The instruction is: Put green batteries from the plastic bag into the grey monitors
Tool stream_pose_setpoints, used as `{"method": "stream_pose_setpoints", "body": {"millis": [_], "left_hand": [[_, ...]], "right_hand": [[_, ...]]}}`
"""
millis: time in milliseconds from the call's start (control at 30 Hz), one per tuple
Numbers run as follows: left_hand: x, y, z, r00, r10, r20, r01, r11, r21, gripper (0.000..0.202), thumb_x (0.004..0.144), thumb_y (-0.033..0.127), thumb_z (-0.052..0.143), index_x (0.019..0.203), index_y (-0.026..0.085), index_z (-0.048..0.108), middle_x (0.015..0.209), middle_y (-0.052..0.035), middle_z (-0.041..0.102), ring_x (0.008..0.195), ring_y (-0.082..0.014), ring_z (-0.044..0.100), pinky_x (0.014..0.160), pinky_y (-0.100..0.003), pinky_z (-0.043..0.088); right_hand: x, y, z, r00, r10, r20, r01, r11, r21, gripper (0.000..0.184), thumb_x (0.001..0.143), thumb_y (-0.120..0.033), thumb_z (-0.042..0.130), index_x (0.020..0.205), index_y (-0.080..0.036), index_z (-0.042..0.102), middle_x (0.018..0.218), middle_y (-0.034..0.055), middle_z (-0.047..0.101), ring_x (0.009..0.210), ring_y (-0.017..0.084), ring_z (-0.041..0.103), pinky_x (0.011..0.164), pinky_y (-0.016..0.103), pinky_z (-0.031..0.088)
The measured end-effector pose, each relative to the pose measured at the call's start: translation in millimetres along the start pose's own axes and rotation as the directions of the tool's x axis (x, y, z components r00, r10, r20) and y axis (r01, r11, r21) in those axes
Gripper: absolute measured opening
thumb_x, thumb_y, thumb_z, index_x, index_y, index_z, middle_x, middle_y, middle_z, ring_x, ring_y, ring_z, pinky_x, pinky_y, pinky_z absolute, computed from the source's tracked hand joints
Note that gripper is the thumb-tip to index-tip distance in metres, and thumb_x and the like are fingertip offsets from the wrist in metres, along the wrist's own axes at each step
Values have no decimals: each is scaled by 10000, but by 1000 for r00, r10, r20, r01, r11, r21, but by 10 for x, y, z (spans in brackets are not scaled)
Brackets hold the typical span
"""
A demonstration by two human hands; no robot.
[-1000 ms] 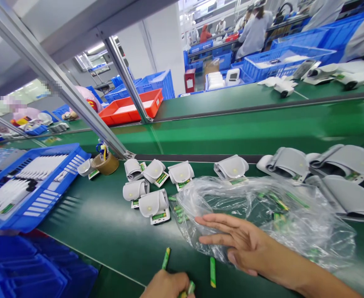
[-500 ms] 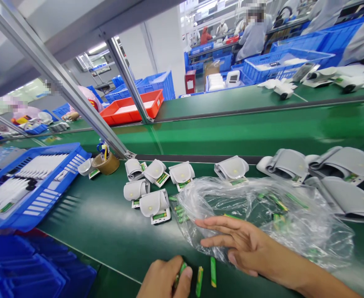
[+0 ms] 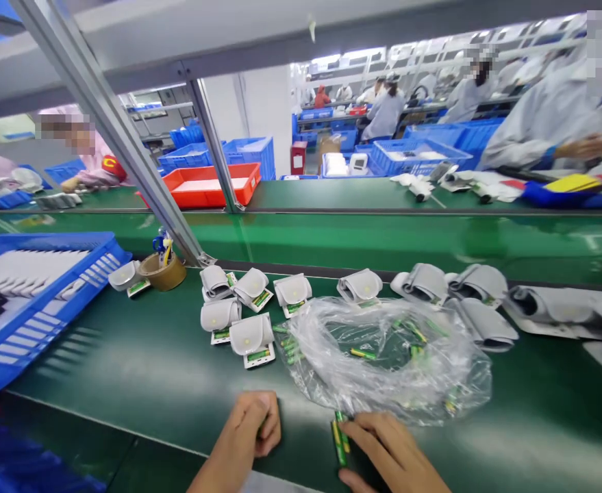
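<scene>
Left hand [image 3: 244, 431] curled tight, fingers together, a sliver of green battery [image 3: 262, 426] peeking out of the grip! Over on the right, the right hand [image 3: 390, 448] is down on the green belt [image 3: 126, 356], fingertips [image 3: 367, 426] hard against two loose green batteries [image 3: 338, 441]; can't tell if they're gripped. Just above sits the clear plastic bag [image 3: 383, 363], more batteries inside.

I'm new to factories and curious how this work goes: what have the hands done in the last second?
The right hand has left the clear plastic bag and moved down to the green batteries on the belt. The closed left hand has shifted up and left. The bag looks more bunched. The grey cuffs and blue crate stayed where they were.
</scene>
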State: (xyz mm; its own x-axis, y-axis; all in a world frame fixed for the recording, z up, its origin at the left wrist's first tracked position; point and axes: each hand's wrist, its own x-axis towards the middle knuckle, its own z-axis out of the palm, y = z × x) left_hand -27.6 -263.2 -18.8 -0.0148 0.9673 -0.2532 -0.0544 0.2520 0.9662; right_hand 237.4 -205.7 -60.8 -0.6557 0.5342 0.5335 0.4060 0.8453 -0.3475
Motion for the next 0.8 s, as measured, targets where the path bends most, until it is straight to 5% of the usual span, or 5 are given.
{"method": "stream_pose_setpoints", "body": {"millis": [167,333,600,800], "left_hand": [[-35,-115,-123,984,163,64,-157,983,-98,600,948,712,449,638,199,421,532,21,384,502,-88,262,495,-275,163],[-49,-130,-162,933,293,209,-268,953,-138,591,941,726,475,702,187,451,582,55,303,494,-74,206,482,-269,124],[-21,-221,-166,959,273,77,-257,951,-170,685,787,875,517,616,233,349,439,96,185,378,-57,106,399,-259,61],[-64,-241,-150,966,245,-81,-255,955,-148,774,744,930,548,553,210,339,483,61,239,434,-56,168,479,-269,101]], "right_hand": [[47,-105,37,989,94,114,-89,995,-44,355,940,-293,698,1290,-237,685,1131,109,718,1000,242,716,860,327,602],[51,-179,195,928,245,282,-252,968,-11,392,988,-239,562,1368,-218,654,1197,138,679,1096,244,698,948,324,585],[436,-433,417,916,262,305,-264,964,-35,443,903,-80,494,1305,-196,639,1173,144,638,1053,256,695,941,353,576],[731,-539,875,935,318,158,-238,891,-386,404,809,-38,621,1165,-207,711,1160,127,709,1017,290,734,876,371,613]]}}
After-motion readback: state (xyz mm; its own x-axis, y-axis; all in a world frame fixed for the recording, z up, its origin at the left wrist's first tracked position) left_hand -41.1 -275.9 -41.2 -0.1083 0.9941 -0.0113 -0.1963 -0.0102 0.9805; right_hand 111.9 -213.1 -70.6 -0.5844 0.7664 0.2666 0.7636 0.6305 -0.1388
